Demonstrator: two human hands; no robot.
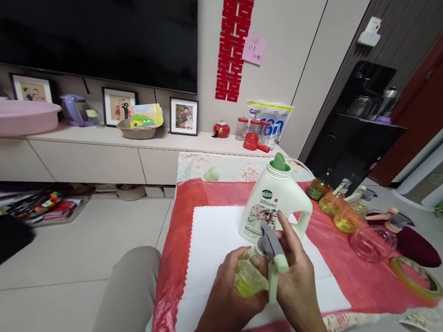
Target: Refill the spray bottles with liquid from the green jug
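A: Where's the spray bottle (243, 287)?
B: Lower centre of the frame, tilted, with yellow-green liquid inside.
A: And the left grip (226, 288)?
B: Closed around the bottle's body.
A: The right grip (300, 273)?
B: Against the grey spray head (272, 241), its index finger reaching up and left. The trigger hides part of it, so I can't say how tightly it's closed.
A: What's nearby?
B: A pale jug (257, 197) with a green piece in its mouth stands just beyond, on a white sheet (206, 260) spread over the red-covered counter (181, 227). Toward the right of the frame, more bottles (372, 243) stand in a row near a tape roll (417, 289).
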